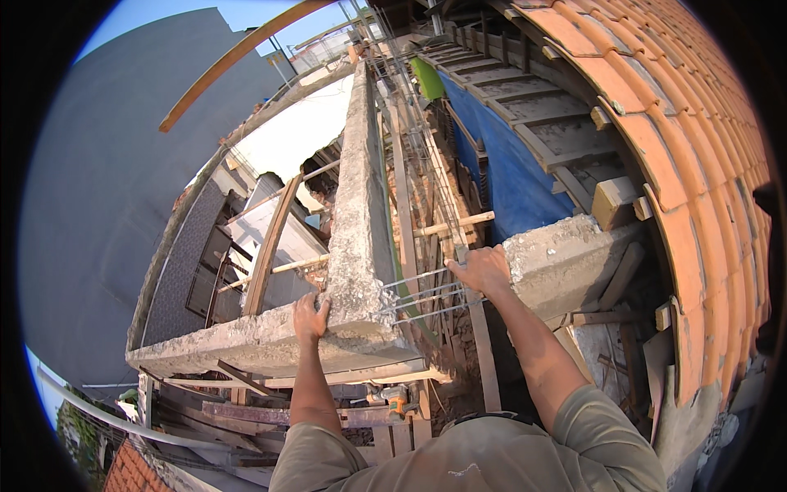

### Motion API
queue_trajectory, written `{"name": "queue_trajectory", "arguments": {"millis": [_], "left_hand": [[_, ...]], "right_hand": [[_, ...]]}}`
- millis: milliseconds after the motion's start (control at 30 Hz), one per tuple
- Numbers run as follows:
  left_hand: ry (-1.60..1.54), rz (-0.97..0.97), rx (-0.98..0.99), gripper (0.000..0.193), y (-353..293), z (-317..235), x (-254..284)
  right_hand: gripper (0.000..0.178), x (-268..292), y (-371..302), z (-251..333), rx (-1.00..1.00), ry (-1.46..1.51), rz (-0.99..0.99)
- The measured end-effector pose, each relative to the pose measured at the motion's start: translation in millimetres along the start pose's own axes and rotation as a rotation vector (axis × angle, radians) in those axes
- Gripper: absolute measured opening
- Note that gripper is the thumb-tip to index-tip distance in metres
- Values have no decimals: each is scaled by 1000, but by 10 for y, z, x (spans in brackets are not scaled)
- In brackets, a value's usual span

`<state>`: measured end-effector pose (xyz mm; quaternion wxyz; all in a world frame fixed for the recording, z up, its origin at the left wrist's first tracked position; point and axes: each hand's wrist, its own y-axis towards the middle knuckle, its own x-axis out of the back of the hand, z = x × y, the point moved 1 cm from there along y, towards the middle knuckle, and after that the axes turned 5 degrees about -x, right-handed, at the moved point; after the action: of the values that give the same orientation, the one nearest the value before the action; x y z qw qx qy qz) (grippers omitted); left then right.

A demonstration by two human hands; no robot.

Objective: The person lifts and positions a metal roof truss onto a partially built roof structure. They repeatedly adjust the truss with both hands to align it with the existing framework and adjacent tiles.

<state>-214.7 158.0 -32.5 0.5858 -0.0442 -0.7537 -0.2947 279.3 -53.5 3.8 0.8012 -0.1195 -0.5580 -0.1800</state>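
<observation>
Concrete beam, rough grey (pixel 357 189), centre: one length running away from the wearer, a second length meeting it at a corner and extending left. Left hand (pixel 311 317): on the top edge of the leftward length, near the corner; fingers released, laid over the concrete. Reinforcing bars, thin steel (pixel 426 297): several, projecting from the broken corner toward the right, bridging the gap to a concrete stub (pixel 566 258). Right hand (pixel 484 271): at the stub's broken end, beside the bars; fingers bent, reaching the uppermost bar, though whether they grasp it cannot be told. Timber plank (pixel 273 246): in the opening left of the beam. White panel (pixel 299 127): behind that plank, edge ragged. Blue tarpaulin (pixel 500 176): hanging beyond the stub. Clay roof tiles, orange (pixel 656 156): in overlapping rows, far right. Power drill, orange and black (pixel 398 401): below the corner, near the wearer. Wall, plain grey (pixel 106 205): tall, far left.
</observation>
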Motion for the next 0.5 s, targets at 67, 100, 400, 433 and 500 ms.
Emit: {"name": "queue_trajectory", "arguments": {"millis": [67, 100, 400, 433, 500], "left_hand": [[-8, -28, -28, 64, -3, -6, 7], [-8, -5, -2, 64, -2, -6, 8], [-41, 46, 47, 62, 6, -20, 30], [-45, 22, 24, 62, 6, -23, 34], [-47, 37, 36, 62, 11, -28, 32]], "right_hand": [[90, 14, -8, 7, -12, -19, 6], [90, 25, -13, 12, -1, -5, 7], [92, 136, -50, 52, -23, -14, 81], [92, 135, -48, 48, -31, -2, 86], [93, 115, -46, 35, -31, 13, 80]]}}
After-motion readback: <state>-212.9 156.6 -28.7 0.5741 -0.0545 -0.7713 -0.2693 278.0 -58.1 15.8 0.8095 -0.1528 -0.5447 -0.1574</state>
